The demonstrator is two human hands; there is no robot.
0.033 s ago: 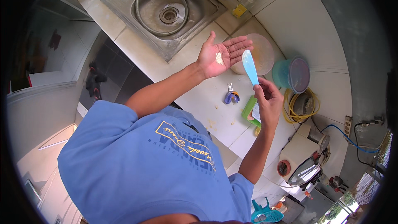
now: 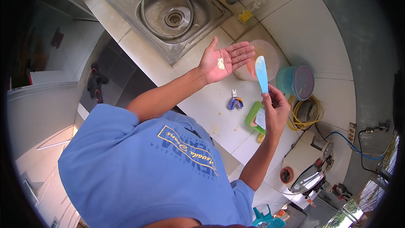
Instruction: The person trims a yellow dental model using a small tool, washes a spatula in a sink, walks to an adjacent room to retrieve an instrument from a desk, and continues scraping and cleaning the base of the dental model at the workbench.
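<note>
My left hand (image 2: 218, 64) is held palm up over the counter with its fingers stretched flat, and a pale cream patch of paste or powder (image 2: 220, 63) lies on the palm. In my right hand (image 2: 276, 106) is a light-blue spatula (image 2: 261, 74), gripped at its lower end. Its rounded blade points up, with pale residue near the tip, just right of my left fingertips and apart from them. Below the hands on the counter sits a dental impression tray (image 2: 235, 102), blue-purple with some orange and a metal handle. A green box (image 2: 254, 116) with a white label lies nearer my right wrist.
A steel sink (image 2: 126, 6) with a grey hose is at the far left. Behind the hands stand a translucent bowl (image 2: 272, 55) and a teal lidded tub (image 2: 287, 80). A coiled yellow cable (image 2: 295, 122) and a cream machine (image 2: 295, 160) are at the right. Yellowish crumbs (image 2: 215, 130) dot the counter.
The spatula has moved right, away from my left fingertips, and stands more upright. My left hand remains flat with the pale patch on it. The whole view has shifted slightly.
</note>
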